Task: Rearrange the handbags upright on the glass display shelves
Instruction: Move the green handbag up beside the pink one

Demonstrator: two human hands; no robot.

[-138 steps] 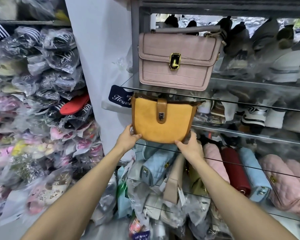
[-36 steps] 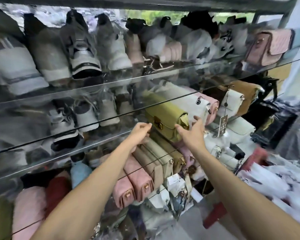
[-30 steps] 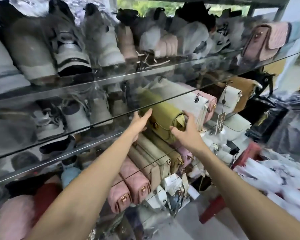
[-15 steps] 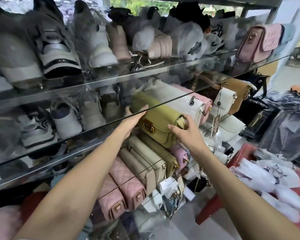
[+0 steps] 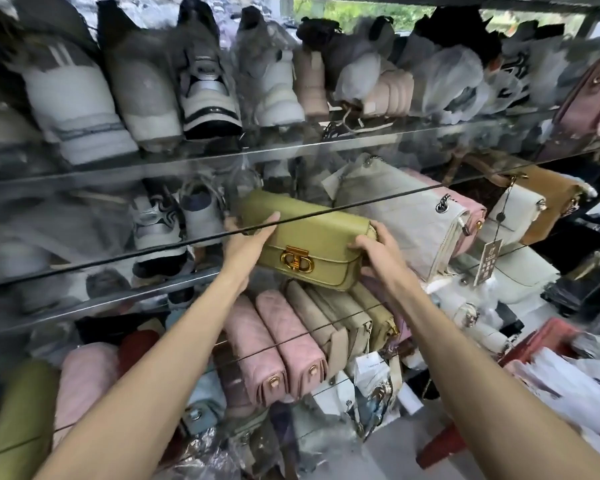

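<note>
Both hands had closed on the olive handbag (image 5: pixel 309 244), left hand (image 5: pixel 248 242) at nine o'clock, right hand (image 5: pixel 378 252) at three, fingers curled round its ends; next, probably seating it upright on the glass shelf (image 5: pixel 153 251).

White quilted bag (image 5: pixel 406 216) crowds right; sneakers (image 5: pixel 174 223) left; glass shelf edge (image 5: pixel 187 242) crosses front.

Single head-worn view, looking forward and down, close on glass shelves (image 5: pixel 291 216), wide-angle bend at edges

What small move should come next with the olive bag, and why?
Probably set the olive bag upright on the shelf beside the white bag: the left hand and right hand hold its ends, and it sits tilted.
</note>
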